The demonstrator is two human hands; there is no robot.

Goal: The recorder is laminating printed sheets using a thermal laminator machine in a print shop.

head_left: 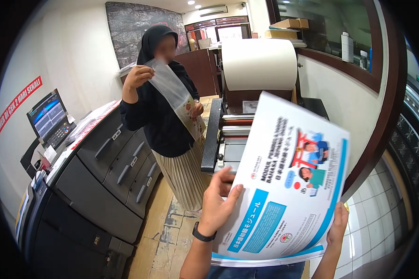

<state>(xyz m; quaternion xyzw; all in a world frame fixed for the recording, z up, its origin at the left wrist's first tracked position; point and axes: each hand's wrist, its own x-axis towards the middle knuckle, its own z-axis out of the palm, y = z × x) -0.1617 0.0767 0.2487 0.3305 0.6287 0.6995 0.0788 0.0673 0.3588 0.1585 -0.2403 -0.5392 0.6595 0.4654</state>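
In front of me I hold a stack of printed cover sheets [293, 186], white with blue bands and cartoon figures beside a red gate. The stack is tilted, and its lower edge curves away from the top sheet. My left hand [219, 200], with a black band on its wrist, grips the left edge, thumb on the printed face. On the lower right edge, my right hand [338, 225] is closed around the sheets, its fingers partly hidden. Behind the stack stands a roller machine [226, 135], partly covered by it.
A co-worker [165, 102] stands ahead to the left, holding up a clear plastic sheet [170, 83]. A large white roll [258, 65] sits over the roller machine. At left is a grey printer [111, 162] with drawers and a screen [50, 118]. A wall [330, 88] with a window borders the right.
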